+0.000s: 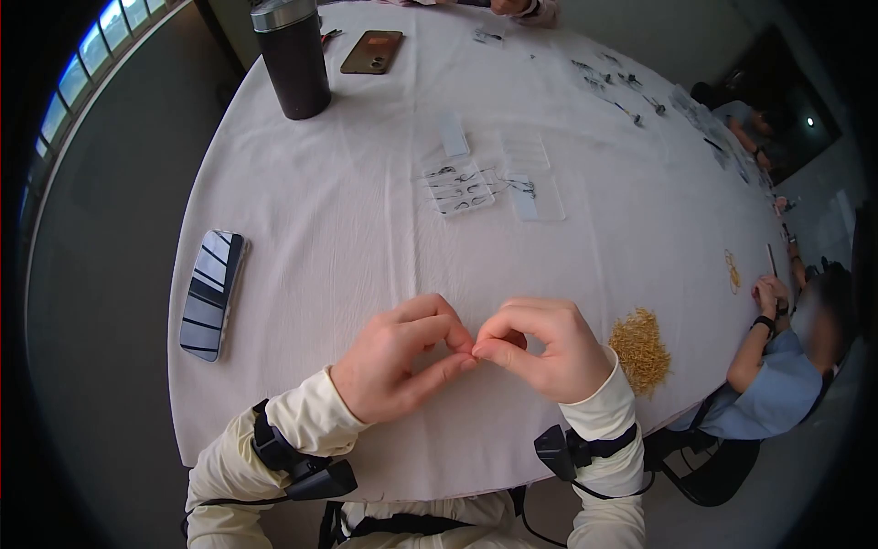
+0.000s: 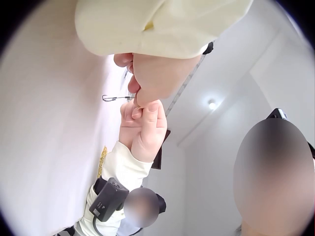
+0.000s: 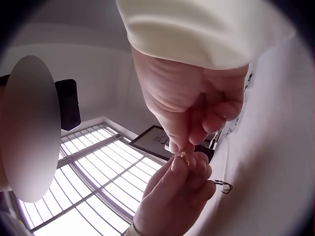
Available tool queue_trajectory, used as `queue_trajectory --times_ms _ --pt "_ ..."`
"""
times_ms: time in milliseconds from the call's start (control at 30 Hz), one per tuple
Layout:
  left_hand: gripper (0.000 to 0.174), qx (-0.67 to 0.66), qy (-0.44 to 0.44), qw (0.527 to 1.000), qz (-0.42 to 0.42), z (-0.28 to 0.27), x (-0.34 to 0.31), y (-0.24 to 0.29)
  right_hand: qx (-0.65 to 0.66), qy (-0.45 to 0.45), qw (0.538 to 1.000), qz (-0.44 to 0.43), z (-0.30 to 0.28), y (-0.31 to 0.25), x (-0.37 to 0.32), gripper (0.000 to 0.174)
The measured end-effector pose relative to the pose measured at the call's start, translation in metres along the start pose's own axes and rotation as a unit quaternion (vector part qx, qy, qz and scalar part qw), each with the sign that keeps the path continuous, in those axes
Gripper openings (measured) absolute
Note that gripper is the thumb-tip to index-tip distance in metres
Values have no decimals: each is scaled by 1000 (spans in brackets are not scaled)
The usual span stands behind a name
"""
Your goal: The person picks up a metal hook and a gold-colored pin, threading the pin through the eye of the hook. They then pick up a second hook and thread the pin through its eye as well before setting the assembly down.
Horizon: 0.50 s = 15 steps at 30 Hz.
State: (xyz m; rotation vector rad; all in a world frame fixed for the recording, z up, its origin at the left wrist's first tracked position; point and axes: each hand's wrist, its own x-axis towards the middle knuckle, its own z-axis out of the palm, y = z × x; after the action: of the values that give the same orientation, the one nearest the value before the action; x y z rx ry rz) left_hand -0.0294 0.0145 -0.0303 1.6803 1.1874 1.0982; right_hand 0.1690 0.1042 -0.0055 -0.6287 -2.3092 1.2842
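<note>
In the head view my left hand (image 1: 402,357) and right hand (image 1: 549,348) meet at their fingertips, low over the tablecloth. My left hand holds a dark fishing hook (image 3: 225,186), whose bend sticks out past the fingers; the left wrist view shows the same hook (image 2: 115,98) pointing toward the cloth. Thumb and index finger of my right hand pinch at the left fingertips, where a tiny yellowish piece (image 3: 183,154) shows; its kind is hidden by the fingers. Right of my right hand lies a pile of small gold-coloured pieces (image 1: 640,352).
Ahead on the white tablecloth (image 1: 329,229) is a clear compartment box (image 1: 457,188) with hooks, its lid beside it. A phone (image 1: 212,295) lies at left; a dark tumbler (image 1: 293,64) and a brown phone (image 1: 372,52) stand farther back. Other people sit around the table.
</note>
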Motion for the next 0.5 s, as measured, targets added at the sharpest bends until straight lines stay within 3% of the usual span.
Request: queue_trajectory --times_ms 100,200,300,367,500 --pt "6 3 3 1000 -1 0 0 -2 22 23 999 32 4 -2 2 6" --pt "6 -43 11 997 -64 -2 -1 -3 51 45 997 22 6 -2 6 7" --pt "8 -131 39 987 -88 4 -4 -13 142 70 986 60 15 4 8 9" --pt "12 -268 62 951 -144 6 -4 -11 162 77 982 61 16 4 9 10" --pt "15 -261 59 951 -157 4 -5 -12 190 70 976 78 16 6 9 13"
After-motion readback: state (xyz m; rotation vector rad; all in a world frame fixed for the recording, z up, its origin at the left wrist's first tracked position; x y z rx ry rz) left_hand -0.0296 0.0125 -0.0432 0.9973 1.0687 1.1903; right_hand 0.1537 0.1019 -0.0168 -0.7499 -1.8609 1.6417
